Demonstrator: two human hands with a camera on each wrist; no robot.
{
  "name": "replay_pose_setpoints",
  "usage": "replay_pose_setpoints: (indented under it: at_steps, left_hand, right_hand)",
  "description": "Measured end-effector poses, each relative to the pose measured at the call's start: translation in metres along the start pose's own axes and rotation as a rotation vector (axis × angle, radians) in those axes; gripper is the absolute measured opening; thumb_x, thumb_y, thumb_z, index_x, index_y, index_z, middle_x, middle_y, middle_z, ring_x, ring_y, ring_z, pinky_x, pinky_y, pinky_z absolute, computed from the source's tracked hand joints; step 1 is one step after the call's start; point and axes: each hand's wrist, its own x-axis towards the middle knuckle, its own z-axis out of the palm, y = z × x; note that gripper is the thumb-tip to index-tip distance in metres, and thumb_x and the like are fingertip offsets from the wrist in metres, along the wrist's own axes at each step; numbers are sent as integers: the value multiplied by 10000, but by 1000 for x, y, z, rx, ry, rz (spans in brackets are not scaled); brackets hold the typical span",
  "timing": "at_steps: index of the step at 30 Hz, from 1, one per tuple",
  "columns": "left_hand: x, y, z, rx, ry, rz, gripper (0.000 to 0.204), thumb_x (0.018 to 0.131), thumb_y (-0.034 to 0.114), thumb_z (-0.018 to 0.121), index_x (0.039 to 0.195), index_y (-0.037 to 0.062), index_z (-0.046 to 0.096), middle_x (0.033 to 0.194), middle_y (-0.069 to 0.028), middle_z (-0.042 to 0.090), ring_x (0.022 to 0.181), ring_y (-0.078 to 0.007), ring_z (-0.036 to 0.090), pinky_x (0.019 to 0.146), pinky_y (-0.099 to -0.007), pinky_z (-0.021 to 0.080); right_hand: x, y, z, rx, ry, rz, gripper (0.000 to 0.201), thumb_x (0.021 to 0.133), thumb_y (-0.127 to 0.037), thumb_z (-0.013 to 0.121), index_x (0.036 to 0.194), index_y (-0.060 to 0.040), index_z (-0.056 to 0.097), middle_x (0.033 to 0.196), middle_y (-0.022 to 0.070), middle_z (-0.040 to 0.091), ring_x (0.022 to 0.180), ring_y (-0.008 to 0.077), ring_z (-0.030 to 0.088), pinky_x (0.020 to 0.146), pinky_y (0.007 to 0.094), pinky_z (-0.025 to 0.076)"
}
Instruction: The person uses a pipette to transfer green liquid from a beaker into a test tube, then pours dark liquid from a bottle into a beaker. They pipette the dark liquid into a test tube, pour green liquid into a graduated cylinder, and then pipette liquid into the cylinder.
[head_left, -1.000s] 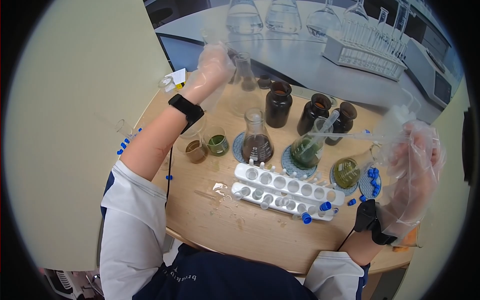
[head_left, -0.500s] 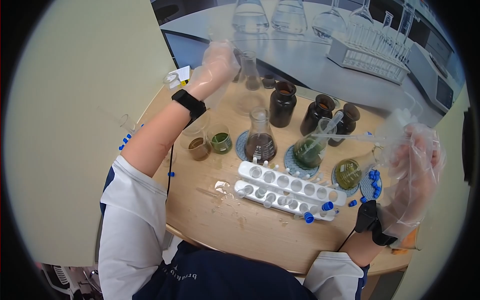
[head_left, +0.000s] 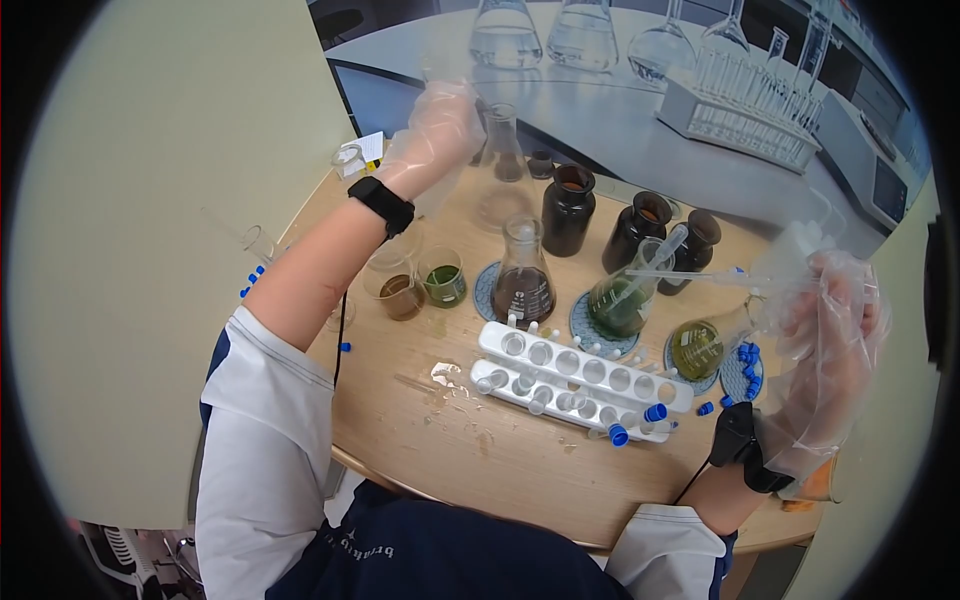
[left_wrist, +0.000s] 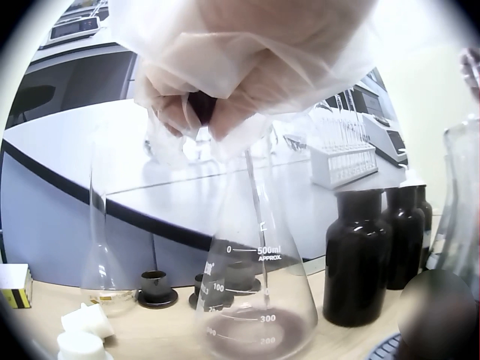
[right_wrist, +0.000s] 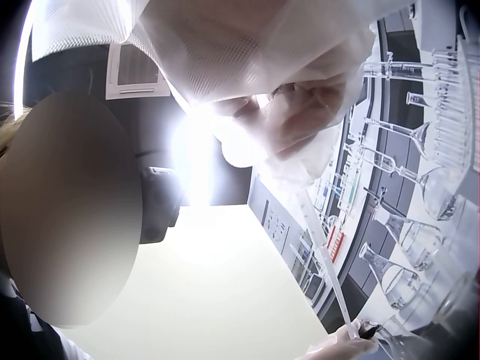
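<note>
My left hand (head_left: 440, 125), in a clear plastic glove, is raised over the back left of the table and pinches a small dark bulb-like piece (left_wrist: 201, 109). Beneath it stands a conical flask (left_wrist: 259, 292) with a little pale purplish liquid; a thin tube (left_wrist: 255, 202) reaches down within its outline. My gloved right hand (head_left: 830, 310) holds a plastic dropper (head_left: 715, 275) almost level, its tip overlapping the neck of the flask of green liquid (head_left: 617, 308). Another dropper (head_left: 662, 246) leans in that flask. In the right wrist view the held dropper (right_wrist: 326, 251) slants downward.
White test-tube racks (head_left: 585, 370) with tubes, two capped in blue, stand in front. Around them are a dark-liquid flask (head_left: 523, 293), a yellow-green flask (head_left: 697, 347), two small beakers (head_left: 443, 280), brown bottles (head_left: 569, 215), loose blue caps (head_left: 747, 360) and a wet spot (head_left: 447, 374).
The head view has shifted slightly, so the table appears a little further right. Both hands keep nearly the same pose and hold the same things.
</note>
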Motion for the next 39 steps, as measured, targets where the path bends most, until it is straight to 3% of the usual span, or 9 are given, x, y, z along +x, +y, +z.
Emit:
replay_pose_setpoints:
  at_steps: [6, 12, 15, 18, 21, 25, 31, 36, 39]
  left_hand:
    - [1, -7, 6, -47, -10, -30, 387, 723, 92, 589, 1079, -57, 566, 872, -232, 630, 854, -367, 606, 772, -398, 497]
    - [-10, -14, -1, -643, -185, -355, 545, 753, 149, 660, 1216, -76, 481, 939, -119, 601, 838, -195, 593, 790, -284, 471]
    - [-21, -17, -6, -989, -91, -362, 587, 771, 132, 657, 1265, -80, 421, 1052, -88, 543, 924, -143, 546, 834, -261, 449]
    - [-40, -21, -24, -1539, -138, -203, 626, 790, 152, 671, 1297, -77, 384, 1119, -101, 510, 1010, -159, 527, 892, -275, 439]
    - [-55, -13, -50, -1740, -246, -171, 592, 858, 214, 641, 1308, -68, 379, 1117, -102, 513, 1009, -168, 542, 893, -281, 465]
    - [-67, -13, -68, -1882, -270, -114, 555, 919, 290, 564, 1309, -59, 380, 1127, -107, 507, 1008, -197, 553, 859, -277, 499]
    - [-89, -2, -94, -1950, -220, -94, 510, 930, 346, 531, 1292, 8, 410, 1112, -108, 505, 957, -228, 558, 831, -306, 505]
    - [-108, 7, -96, -1957, -258, -70, 546, 913, 408, 534, 1303, 54, 387, 1097, -103, 509, 916, -234, 554, 824, -333, 482]
    - [-121, 21, -100, -1948, -372, -185, 571, 910, 443, 525, 1305, 59, 376, 1068, -96, 518, 875, -171, 548, 774, -286, 457]
  right_hand:
    - [1, 1, -1, 6, -15, -12, 378, 805, -335, 668, 884, 27, 590, 640, 51, 517, 561, 95, 441, 533, 223, 344]
    - [2, 1, -2, 29, -37, -22, 348, 811, -311, 669, 859, 22, 580, 694, 64, 525, 563, 100, 450, 533, 231, 360]
    - [2, 2, -3, 53, -49, -9, 308, 810, -273, 669, 848, 18, 575, 723, 71, 528, 566, 105, 457, 540, 234, 370]
    - [2, 2, -2, 66, -43, 14, 250, 805, -218, 656, 845, 15, 574, 729, 72, 529, 568, 109, 462, 545, 239, 377]
    - [2, -1, 0, 53, -31, 23, 198, 796, -168, 628, 848, 16, 574, 727, 68, 527, 573, 110, 465, 550, 243, 380]
    - [-1, -2, 3, 65, -12, 70, 167, 785, -131, 597, 857, 17, 576, 733, 57, 525, 580, 109, 467, 554, 243, 374]
    - [-1, 1, 1, 62, -24, -29, 181, 829, -155, 589, 889, 15, 601, 687, 28, 518, 580, 95, 462, 543, 223, 345]
    - [-4, 7, -5, 76, 185, -64, 158, 847, -111, 563, 914, 23, 614, 725, 36, 522, 583, 96, 464, 548, 224, 351]
    - [8, 12, -3, -65, 121, -192, 184, 837, -127, 580, 928, 28, 620, 753, 47, 532, 595, 108, 484, 566, 237, 379]
